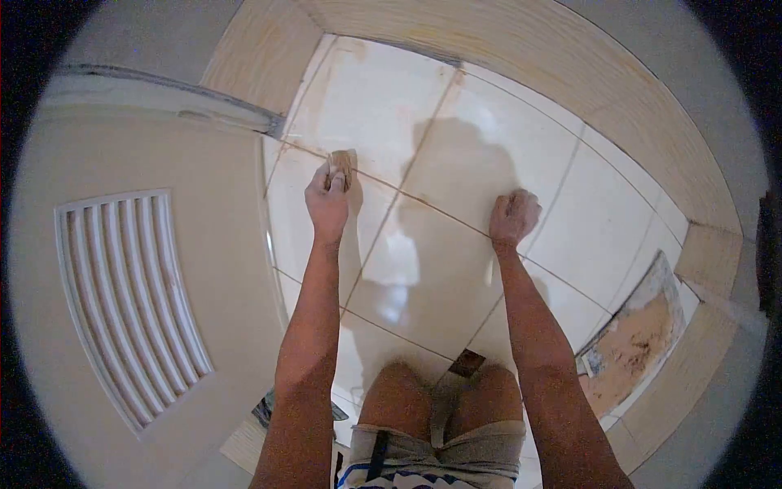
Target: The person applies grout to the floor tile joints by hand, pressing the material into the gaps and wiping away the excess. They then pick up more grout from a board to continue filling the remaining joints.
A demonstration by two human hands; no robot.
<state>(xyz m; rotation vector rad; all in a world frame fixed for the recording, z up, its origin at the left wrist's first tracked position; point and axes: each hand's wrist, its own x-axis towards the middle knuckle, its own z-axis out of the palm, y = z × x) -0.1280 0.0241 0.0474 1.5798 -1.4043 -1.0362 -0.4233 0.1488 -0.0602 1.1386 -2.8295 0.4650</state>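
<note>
My left hand (327,200) is closed around a small brown, flat-sided piece (342,167), held over a dark joint line between two white floor tiles (383,106). Whether that piece is a sponge or a scrap of wood I cannot make out. Over to the right, my right hand (515,217) is curled into a fist against the tiled floor, beside another joint, and no object shows in it. Brownish smears mark the tiles beyond my left hand.
On the left is a beige door (220,244) with a white louvred vent (134,301). Wood-look tiles (521,41) skirt the walls. A dirty, brown-smeared recess (639,346) is at right, and a small square drain (467,363) lies between my knees.
</note>
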